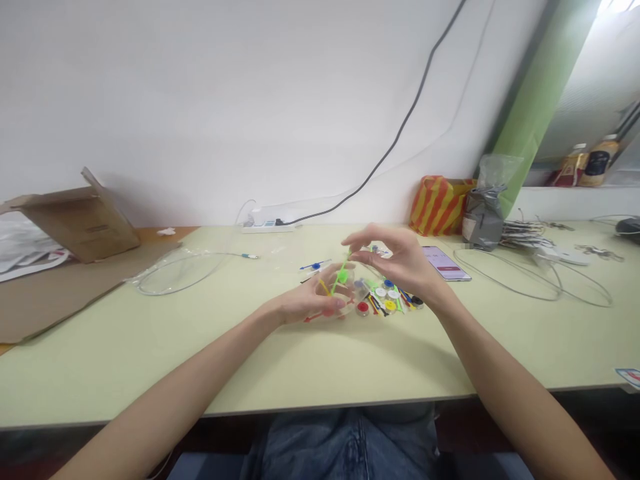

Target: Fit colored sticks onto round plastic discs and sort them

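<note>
My left hand [310, 297] curls around a clear plastic piece with a red arrow spinner [327, 311], its thumb pressed on it. A yellow pointer [325, 287] shows at the same fingers. Just above them a bright green arrow spinner [343, 275] stands tilted. My right hand [387, 257] pinches its upper end between thumb and forefinger. To the right lies a pile of small coloured arrows and round caps, among them a red cap [363, 308], a yellow cap [389, 305] and a blue cap [389, 285]. A blue arrow spinner [315, 265] lies behind my left hand.
A phone [447, 264] lies behind my right wrist. Cardboard [75, 280] with an open box [83, 220] occupies the left side. A white cable [175, 290] loops beside it. At the back stand a power strip [267, 227], a striped bag [435, 205] and a grey bag [483, 217].
</note>
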### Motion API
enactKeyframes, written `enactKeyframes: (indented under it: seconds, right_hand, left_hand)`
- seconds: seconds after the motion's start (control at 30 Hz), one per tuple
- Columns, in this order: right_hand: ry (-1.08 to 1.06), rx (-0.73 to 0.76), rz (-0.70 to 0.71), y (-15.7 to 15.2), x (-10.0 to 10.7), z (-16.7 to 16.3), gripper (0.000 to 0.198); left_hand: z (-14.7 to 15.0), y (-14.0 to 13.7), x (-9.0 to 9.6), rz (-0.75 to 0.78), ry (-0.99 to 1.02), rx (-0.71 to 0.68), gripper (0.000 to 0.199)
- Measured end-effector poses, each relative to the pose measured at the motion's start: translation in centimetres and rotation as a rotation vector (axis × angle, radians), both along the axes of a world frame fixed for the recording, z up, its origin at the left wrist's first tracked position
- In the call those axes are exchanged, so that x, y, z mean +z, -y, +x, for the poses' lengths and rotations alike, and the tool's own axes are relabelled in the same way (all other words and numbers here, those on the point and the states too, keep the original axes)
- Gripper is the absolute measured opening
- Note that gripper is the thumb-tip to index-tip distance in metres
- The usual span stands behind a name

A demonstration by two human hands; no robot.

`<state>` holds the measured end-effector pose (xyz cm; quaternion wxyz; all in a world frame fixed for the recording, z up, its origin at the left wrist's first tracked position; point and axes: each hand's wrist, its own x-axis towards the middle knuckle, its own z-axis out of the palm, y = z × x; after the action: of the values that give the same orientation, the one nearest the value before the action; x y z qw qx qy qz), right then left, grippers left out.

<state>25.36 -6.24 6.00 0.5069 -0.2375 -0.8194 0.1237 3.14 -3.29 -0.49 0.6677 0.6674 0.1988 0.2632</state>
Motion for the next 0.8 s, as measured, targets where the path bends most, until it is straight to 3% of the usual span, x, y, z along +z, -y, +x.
enactKeyframes:
  seconds: [0.1, 0.33, 0.43, 0.57, 0.67, 0.8]
  right_hand:
    - [-0.023, 0.029, -0.081, 0.0, 0.1, 0.1, 0.029]
    - [0.088, 0.07, -0.083, -0.7, 0.1, 0.8, 0.053]
    - [0.103, 0.124, -0.126, -0.9, -0.1, 0.6, 0.047]
    - [0.0, -0.073, -0.067, -1.5, -1.3, -0.5, 0.026]
    - [-0.113, -0.244, -0.029, -2.0, -2.5, -1.6, 0.025]
    - [-0.289, -0.311, -0.135, -3.2, -4.1, -2.1, 0.03]
  left_hand:
    - [-0.1, -0.2, -0.1, -0.06, 0.021, -0.02, 0.073]
    - [-0.4, -0.8, 0.1, -0.134, 0.091, 0.015, 0.063]
    - [-0.4, -0.7, 0.3, -0.136, 0.104, 0.037, 0.055]
    - [-0.3, -0.5, 0.3, -0.086, 0.075, -0.006, 0.061]
    - [-0.3, -0.3, 0.2, -0.021, -0.006, -0.079, 0.068]
    - [-0.5, -0.4, 0.5, 0.034, -0.025, -0.091, 0.061]
